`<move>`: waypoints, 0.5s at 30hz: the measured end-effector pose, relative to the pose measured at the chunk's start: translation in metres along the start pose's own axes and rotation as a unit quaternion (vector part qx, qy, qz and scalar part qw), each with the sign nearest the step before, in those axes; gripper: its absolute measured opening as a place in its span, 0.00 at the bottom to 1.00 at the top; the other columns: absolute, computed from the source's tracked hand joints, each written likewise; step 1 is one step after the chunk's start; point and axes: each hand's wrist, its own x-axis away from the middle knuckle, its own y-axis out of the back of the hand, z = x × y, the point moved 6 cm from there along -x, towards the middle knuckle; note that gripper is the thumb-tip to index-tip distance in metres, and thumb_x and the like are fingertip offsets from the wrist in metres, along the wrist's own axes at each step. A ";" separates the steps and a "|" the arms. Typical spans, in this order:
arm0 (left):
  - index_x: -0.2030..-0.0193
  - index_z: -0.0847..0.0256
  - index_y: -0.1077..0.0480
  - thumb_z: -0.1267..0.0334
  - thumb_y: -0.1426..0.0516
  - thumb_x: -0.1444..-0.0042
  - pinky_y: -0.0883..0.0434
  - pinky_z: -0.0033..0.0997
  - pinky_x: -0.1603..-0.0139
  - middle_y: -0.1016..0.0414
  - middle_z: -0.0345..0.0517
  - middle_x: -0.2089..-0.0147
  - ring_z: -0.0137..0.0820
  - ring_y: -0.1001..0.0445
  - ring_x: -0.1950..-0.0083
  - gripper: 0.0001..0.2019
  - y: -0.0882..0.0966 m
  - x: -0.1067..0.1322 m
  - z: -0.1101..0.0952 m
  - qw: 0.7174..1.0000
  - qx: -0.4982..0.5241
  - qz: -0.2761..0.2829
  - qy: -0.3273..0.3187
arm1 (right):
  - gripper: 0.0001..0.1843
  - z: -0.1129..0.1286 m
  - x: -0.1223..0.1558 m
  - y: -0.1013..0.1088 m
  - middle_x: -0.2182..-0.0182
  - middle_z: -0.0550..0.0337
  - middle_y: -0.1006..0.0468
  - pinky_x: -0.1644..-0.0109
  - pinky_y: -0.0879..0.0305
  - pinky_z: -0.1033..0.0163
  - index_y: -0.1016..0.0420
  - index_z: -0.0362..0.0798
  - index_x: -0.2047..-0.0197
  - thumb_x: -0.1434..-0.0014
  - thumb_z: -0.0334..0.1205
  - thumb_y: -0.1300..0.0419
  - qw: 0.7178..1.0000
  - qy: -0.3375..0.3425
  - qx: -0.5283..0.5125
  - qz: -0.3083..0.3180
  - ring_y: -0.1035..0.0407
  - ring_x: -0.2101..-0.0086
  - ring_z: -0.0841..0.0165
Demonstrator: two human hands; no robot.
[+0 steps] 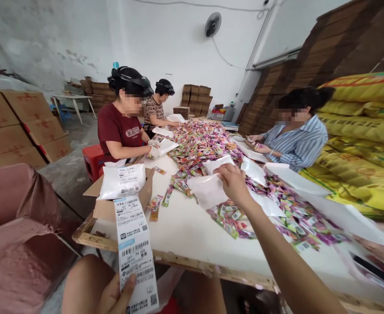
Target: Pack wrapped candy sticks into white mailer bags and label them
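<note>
Low in front of my knees, my left hand [118,294] grips a long strip of printed shipping labels [135,244], thumb on top. The strip stands up toward an open cardboard box [105,209], where a filled white mailer bag [123,179] with a label on it rests. Over the table, my right hand [233,181] reaches out and pinches the edge of a plain white mailer bag [207,192]. More white mailers [254,170] lie around that hand, on top of a heap of small colourful snack packets [201,139].
A person in a dark red shirt [118,131] sits at left, another [156,107] behind, and one in a striped shirt [296,141] at right. A further person's hand [378,248] shows at the right edge. Cartons [31,113] and yellow sacks [358,144] flank the white table [185,240].
</note>
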 end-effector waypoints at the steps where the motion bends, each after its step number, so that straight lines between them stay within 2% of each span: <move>1: 0.59 0.60 0.22 0.48 0.32 0.61 0.22 0.38 0.55 0.17 0.49 0.57 0.48 0.22 0.53 0.24 -0.001 0.000 0.000 1.000 -0.010 -0.006 -0.015 | 0.17 0.017 -0.006 0.000 0.53 0.50 0.27 0.48 0.46 0.50 0.22 0.52 0.56 0.39 0.33 0.51 0.998 0.057 0.026 0.013 0.38 0.50 0.56; 2: 0.59 0.61 0.22 0.49 0.32 0.60 0.22 0.38 0.56 0.17 0.50 0.58 0.48 0.21 0.55 0.24 -0.003 0.001 0.001 1.000 -0.015 -0.009 -0.024 | 0.18 0.034 -0.007 -0.007 0.53 0.50 0.27 0.48 0.46 0.49 0.22 0.52 0.57 0.40 0.30 0.51 0.993 0.101 0.044 0.037 0.38 0.51 0.56; 4: 0.57 0.61 0.24 0.48 0.33 0.59 0.20 0.43 0.66 0.17 0.52 0.60 0.47 0.20 0.65 0.24 -0.011 0.003 0.004 1.000 -0.012 -0.003 -0.015 | 0.18 0.064 0.004 -0.043 0.53 0.50 0.27 0.47 0.46 0.49 0.20 0.51 0.60 0.42 0.26 0.49 0.980 0.149 0.042 0.123 0.37 0.50 0.56; 6: 0.57 0.62 0.24 0.48 0.34 0.58 0.22 0.43 0.76 0.17 0.54 0.63 0.46 0.21 0.72 0.24 -0.018 0.005 0.007 1.000 -0.006 -0.002 0.001 | 0.18 0.093 0.035 -0.092 0.51 0.52 0.27 0.44 0.47 0.49 0.20 0.51 0.62 0.44 0.24 0.48 0.956 0.183 -0.009 0.231 0.37 0.48 0.58; 7: 0.59 0.62 0.24 0.48 0.34 0.58 0.22 0.41 0.76 0.17 0.54 0.63 0.46 0.21 0.71 0.23 -0.019 0.007 0.005 1.000 -0.007 -0.015 -0.012 | 0.19 0.107 0.055 -0.112 0.49 0.53 0.27 0.42 0.47 0.49 0.21 0.52 0.60 0.45 0.22 0.48 0.941 0.195 -0.054 0.273 0.37 0.47 0.59; 8: 0.60 0.62 0.24 0.48 0.34 0.58 0.22 0.39 0.74 0.17 0.54 0.63 0.46 0.20 0.69 0.22 -0.019 0.008 0.003 0.999 -0.009 -0.030 -0.033 | 0.21 0.119 0.073 -0.125 0.48 0.53 0.27 0.40 0.48 0.49 0.22 0.52 0.57 0.44 0.22 0.49 0.933 0.186 -0.108 0.289 0.37 0.46 0.61; 10: 0.62 0.62 0.23 0.50 0.33 0.58 0.22 0.38 0.70 0.17 0.54 0.63 0.46 0.20 0.64 0.20 -0.017 0.008 0.001 0.997 -0.022 -0.043 -0.052 | 0.22 0.138 0.105 -0.130 0.49 0.54 0.26 0.40 0.46 0.51 0.29 0.52 0.46 0.40 0.25 0.49 0.920 0.130 -0.245 0.276 0.35 0.47 0.64; 12: 0.61 0.62 0.23 0.50 0.34 0.57 0.23 0.38 0.72 0.17 0.52 0.64 0.44 0.21 0.69 0.20 -0.015 0.006 0.006 0.998 -0.042 -0.033 -0.032 | 0.27 0.152 0.130 -0.115 0.52 0.56 0.24 0.44 0.40 0.56 0.43 0.53 0.36 0.38 0.34 0.45 0.883 0.073 -0.384 0.261 0.32 0.51 0.66; 13: 0.61 0.61 0.22 0.50 0.34 0.58 0.24 0.38 0.74 0.18 0.51 0.66 0.43 0.23 0.72 0.20 -0.013 0.005 0.010 0.998 -0.051 -0.029 -0.015 | 0.32 0.160 0.140 -0.105 0.53 0.56 0.24 0.46 0.37 0.58 0.48 0.53 0.34 0.39 0.37 0.43 0.859 0.067 -0.430 0.268 0.31 0.52 0.66; 14: 0.63 0.61 0.22 0.51 0.33 0.58 0.24 0.37 0.74 0.18 0.50 0.69 0.41 0.24 0.74 0.18 -0.010 0.003 0.014 0.998 -0.056 -0.031 -0.003 | 0.34 0.167 0.148 -0.094 0.53 0.57 0.24 0.47 0.36 0.59 0.49 0.54 0.34 0.40 0.38 0.41 0.845 0.076 -0.452 0.276 0.30 0.53 0.66; 15: 0.67 0.61 0.22 0.53 0.32 0.60 0.25 0.36 0.73 0.19 0.48 0.72 0.40 0.24 0.74 0.16 -0.008 0.002 0.017 0.998 -0.056 -0.038 0.002 | 0.31 0.172 0.155 -0.085 0.54 0.58 0.24 0.48 0.36 0.60 0.45 0.54 0.36 0.41 0.37 0.41 0.842 0.094 -0.451 0.281 0.30 0.53 0.65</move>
